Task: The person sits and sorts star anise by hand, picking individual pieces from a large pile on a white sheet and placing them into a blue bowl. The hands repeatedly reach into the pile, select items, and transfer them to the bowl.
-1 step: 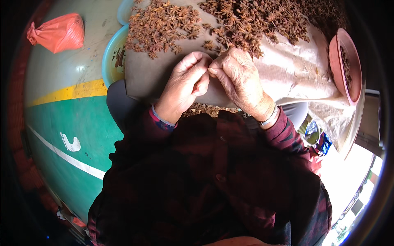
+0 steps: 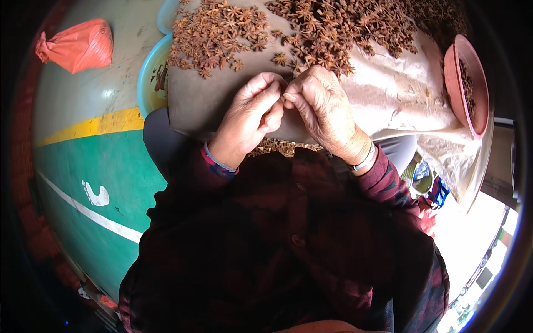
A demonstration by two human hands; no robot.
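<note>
My left hand (image 2: 251,114) and my right hand (image 2: 322,111) meet at the fingertips above the front of a grey covered work surface (image 2: 191,100). Both are closed in pinches, around something too small or hidden to make out. Just beyond them lie a loose spread of brown star anise (image 2: 216,39) and, further right, a denser heap of the same pods (image 2: 333,33). A pale, wrinkled plastic sheet (image 2: 400,94) covers the right part of the surface.
A blue basin (image 2: 145,77) stands at the surface's left edge, with another behind it. A pink basin (image 2: 455,89) holding small brown pieces is at the right. A red sack (image 2: 80,47) rests on the painted floor (image 2: 94,155). More brown pieces (image 2: 280,144) show below the near edge.
My fingertips have shifted very slightly, still pinched together. Little else has visibly moved.
</note>
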